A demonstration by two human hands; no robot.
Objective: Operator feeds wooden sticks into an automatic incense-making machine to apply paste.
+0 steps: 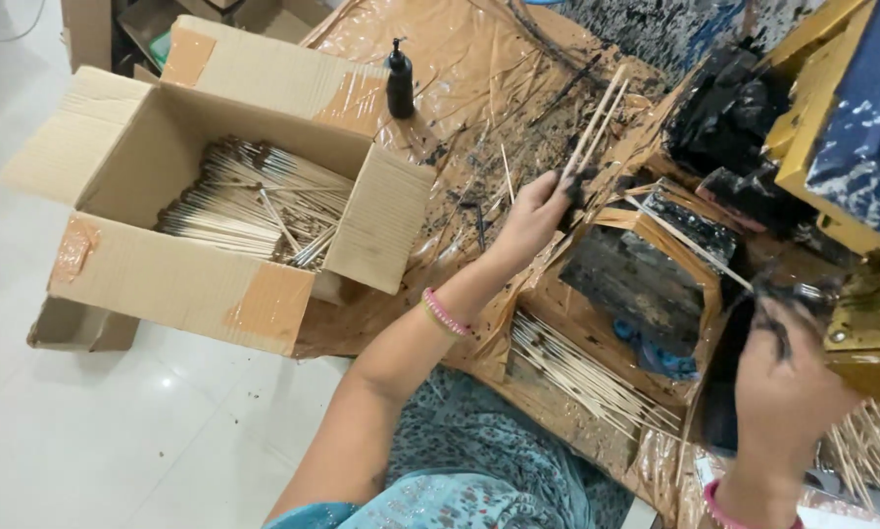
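My left hand [538,216] is raised over the brown plastic-covered table [460,78] and pinches a few thin bamboo sticks [597,118] that point up and away. Its fingertips are black with paste. My right hand [783,382], also smeared black, grips a dark clump of black paste [773,309] near the yellow machine [852,147]. A single stick [685,240] lies across the black, paste-coated block [646,264] between the hands. More bare sticks [587,377] lie in a row below that block.
An open cardboard box [166,274] full of coated sticks [254,201] stands on the white floor at left. A small black pump bottle [400,80] stands on the table's far side. Loose sticks [871,446] pile at the lower right. Black splashes cover the plastic sheet.
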